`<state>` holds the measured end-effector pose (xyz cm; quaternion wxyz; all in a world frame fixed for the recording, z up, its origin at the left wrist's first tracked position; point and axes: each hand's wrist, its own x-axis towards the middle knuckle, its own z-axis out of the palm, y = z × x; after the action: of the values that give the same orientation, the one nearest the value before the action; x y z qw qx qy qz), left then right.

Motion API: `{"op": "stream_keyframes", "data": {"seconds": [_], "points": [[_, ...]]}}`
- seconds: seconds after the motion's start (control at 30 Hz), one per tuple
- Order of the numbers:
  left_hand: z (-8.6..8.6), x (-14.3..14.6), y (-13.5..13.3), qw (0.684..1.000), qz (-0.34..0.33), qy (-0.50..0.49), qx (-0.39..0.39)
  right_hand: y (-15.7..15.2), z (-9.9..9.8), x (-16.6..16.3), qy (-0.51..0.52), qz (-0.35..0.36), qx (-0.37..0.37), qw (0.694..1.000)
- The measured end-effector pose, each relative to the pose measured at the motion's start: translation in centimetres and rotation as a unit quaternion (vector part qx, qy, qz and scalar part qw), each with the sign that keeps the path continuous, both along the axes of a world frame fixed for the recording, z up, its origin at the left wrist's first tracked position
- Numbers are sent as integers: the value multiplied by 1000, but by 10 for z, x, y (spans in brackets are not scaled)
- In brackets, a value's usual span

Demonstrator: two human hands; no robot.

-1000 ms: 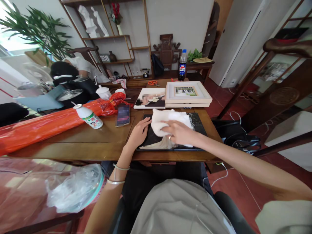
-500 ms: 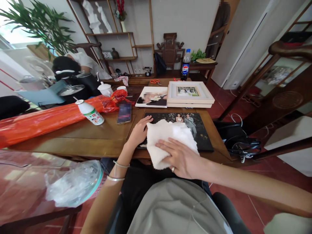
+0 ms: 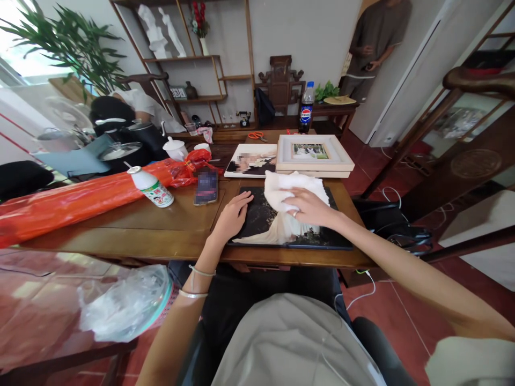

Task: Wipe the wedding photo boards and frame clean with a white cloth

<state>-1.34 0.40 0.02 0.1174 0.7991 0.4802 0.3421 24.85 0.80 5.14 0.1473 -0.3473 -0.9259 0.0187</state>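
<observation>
A dark photo panel [image 3: 257, 212] lies flat on the wooden table in front of me, with part of a long pale dress showing in its lower half. My left hand [image 3: 232, 215] rests along the panel's left edge, fingers stretched out. Over the panel's upper right part, my right hand [image 3: 308, 206] grips a white cloth [image 3: 298, 185] and presses it to the surface. The cloth and hand hide the upper part of the picture.
Behind the panel are a photo print [image 3: 249, 161], a white picture frame [image 3: 340, 155], orange scissors [image 3: 256, 135] and a cola bottle [image 3: 307, 107]. To the left are a phone [image 3: 206, 187], a white bottle [image 3: 151, 186] and a long red-wrapped bundle [image 3: 80, 198]. A person [image 3: 378, 37] stands by the doorway.
My right hand has moved the cloth away from me, up the panel, uncovering the dress. My left hand has stayed in place. The person at the doorway has come further into view.
</observation>
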Motion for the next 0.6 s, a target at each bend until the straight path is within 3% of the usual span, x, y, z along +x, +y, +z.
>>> {"op": "stream_keyframes", "data": {"seconds": [0.17,0.27,0.4,0.6], "points": [[0,0,1,1000,-7,8,-6,-66,0,-15,3,126,-39,991],[0,-1,1,1000,-14,3,-11,-85,4,-18,-6,164,-58,985],[0,-1,1,1000,-10,6,-4,-61,9,-11,-8,132,-64,989],[-1,-1,0,1000,-8,2,8,11,8,12,-14,-41,-49,998]]}}
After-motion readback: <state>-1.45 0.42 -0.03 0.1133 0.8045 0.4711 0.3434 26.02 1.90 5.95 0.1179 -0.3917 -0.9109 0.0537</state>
